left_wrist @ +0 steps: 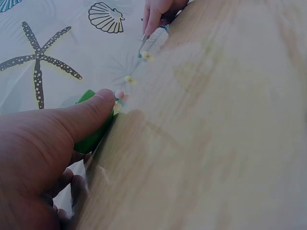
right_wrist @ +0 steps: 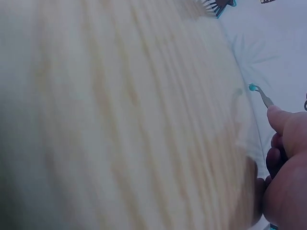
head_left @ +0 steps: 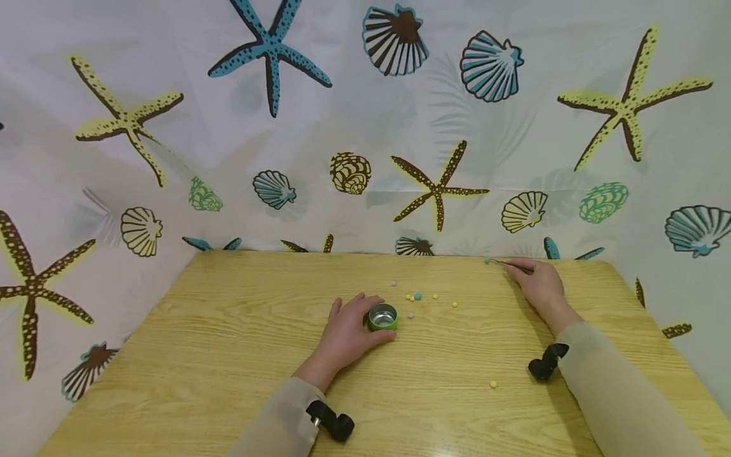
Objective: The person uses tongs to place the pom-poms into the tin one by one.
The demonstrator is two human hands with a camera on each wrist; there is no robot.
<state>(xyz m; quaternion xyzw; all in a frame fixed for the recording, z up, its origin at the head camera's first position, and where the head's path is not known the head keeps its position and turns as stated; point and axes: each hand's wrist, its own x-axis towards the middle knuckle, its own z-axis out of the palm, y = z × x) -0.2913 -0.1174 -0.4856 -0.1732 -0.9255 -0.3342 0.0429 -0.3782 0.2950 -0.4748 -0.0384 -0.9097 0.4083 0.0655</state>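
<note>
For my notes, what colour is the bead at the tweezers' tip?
The bead is turquoise, clearest in the right wrist view.

The left hand [left_wrist: 41, 148] hides the green cup [left_wrist: 92, 137] — partly.

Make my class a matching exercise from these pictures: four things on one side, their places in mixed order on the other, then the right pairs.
Things
1. Small round green tin with a silver inside
2. Slim metal tweezers
3. Light-brown wooden tabletop
4. White sheet printed with shells and starfish

Places
A. Fills the background of the head view
B. Held in the right hand
C. Beneath small round blue, yellow and pink beads
D. Between the left hand's thumb and fingers

Pairs: 1-D, 2-B, 3-C, 4-A
</note>
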